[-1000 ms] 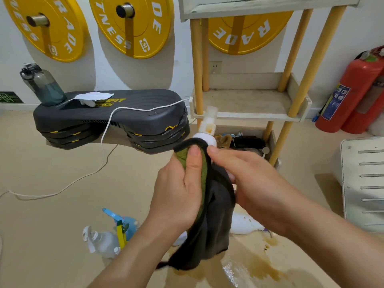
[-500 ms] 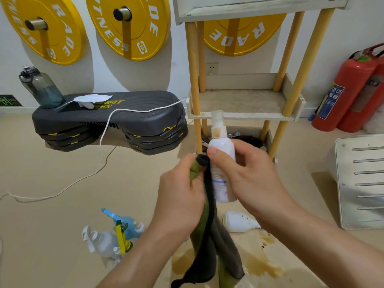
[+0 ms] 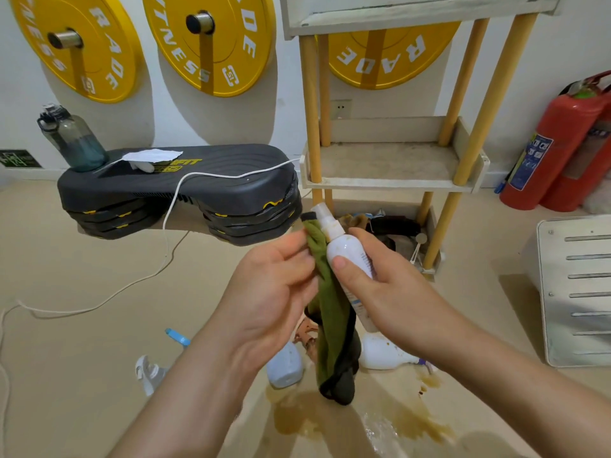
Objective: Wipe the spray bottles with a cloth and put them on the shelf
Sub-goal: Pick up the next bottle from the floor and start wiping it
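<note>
Reaching up from the lower edge of the view, both bare forearms converge at mid-frame, above the floor (image 3: 82,325) and in front of the shelf (image 3: 390,183). The right hand (image 3: 390,292) is wrapped round the body of a white spray bottle (image 3: 350,252), thumb across its front and fingers behind. It holds the bottle tilted, with the nozzle leaning up and to the left. The left hand (image 3: 274,292) sits just beside it, palm turned toward the bottle, its blurred fingers curled onto the upper part of a green and dark cloth (image 3: 330,328). The grip reads as a pinch, though the blur hides the fingertips. The cloth hangs between the two hands, its top touching the bottle's neck and left side, its tail dangling below the wrists. The bottle is in the air, lower than the front edge of the shelf's middle tier. Under the hands, on the floor near a brown puddle (image 3: 297,421), lie a white bottle (image 3: 383,357) on its side and a pale blue bottle (image 3: 286,365). Further left lies a clear trigger sprayer (image 3: 148,371).
</note>
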